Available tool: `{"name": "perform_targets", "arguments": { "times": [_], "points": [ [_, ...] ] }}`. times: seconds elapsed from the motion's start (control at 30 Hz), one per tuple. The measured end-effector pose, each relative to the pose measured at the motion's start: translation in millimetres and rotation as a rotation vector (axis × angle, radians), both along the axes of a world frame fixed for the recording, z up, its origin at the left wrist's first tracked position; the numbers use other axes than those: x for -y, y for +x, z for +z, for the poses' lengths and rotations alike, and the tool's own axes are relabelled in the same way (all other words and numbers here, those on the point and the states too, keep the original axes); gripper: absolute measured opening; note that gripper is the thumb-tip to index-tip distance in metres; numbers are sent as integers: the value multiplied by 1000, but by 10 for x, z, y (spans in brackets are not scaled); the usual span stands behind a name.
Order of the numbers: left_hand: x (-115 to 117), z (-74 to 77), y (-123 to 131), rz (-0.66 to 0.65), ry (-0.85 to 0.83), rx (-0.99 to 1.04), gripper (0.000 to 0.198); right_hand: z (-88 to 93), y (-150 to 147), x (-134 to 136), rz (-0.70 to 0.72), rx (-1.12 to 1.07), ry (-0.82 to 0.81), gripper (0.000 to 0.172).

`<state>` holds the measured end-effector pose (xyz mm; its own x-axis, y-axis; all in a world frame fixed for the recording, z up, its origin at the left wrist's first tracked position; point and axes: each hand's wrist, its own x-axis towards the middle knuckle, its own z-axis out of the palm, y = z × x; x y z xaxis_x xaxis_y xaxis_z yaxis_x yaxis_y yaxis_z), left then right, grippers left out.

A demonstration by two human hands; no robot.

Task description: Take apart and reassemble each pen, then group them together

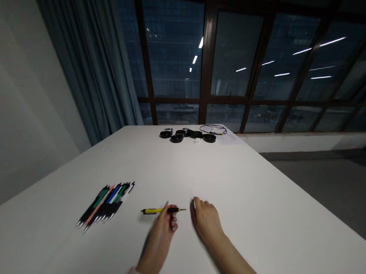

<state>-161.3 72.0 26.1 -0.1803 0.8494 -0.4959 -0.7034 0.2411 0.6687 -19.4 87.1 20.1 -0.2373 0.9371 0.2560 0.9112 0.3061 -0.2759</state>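
Note:
Between the fingers of my left hand (165, 225) lies a yellow and black pen (152, 211), held level above the white table. Its thin bare refill end points right, toward my other hand, and the pen's cone tip does not show on it. My right hand (206, 219) is a short way off to the right, fingers curled in and close to the tabletop. Whatever those fingers hold, if anything, is hidden behind the hand. To the left, a slanted row of several pens (107, 201) in black, green, blue, white and pink lies side by side.
At the table's (157, 164) far end sit several black round rolls (176, 138), a small white item (196, 141), a looped black cable (213, 129) and a pale sheet (232, 139). A blue curtain (97, 63) and dark windows stand behind.

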Motion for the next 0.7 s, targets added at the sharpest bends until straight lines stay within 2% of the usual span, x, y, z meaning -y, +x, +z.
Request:
{"name": "perform_targets", "arguments": {
  "times": [0.1, 0.17, 0.3, 0.4, 0.53, 0.7],
  "points": [
    [0, -1, -5, 11, -2, 11, 20, -44, 42, -11, -6, -75, -31, 31],
    [17, -5, -7, 40, 14, 32, 17, -75, 79, 2, -14, -251, -54, 33],
    [48, -4, -14, 77, 33, 37, 12, -92, 98, 24, 75, -917, -147, 29],
    [50, 26, -11, 73, 16, 33, 15, -54, 65, -4, 76, -1307, -313, 43],
    [34, 87, 9, 66, -11, 19, 20, -15, 31, -47, 24, -1415, -471, 52],
    [38, 49, 5, 66, -16, 10, 18, -25, -17, -17, 54, -1487, -453, 49]
  ]
}}
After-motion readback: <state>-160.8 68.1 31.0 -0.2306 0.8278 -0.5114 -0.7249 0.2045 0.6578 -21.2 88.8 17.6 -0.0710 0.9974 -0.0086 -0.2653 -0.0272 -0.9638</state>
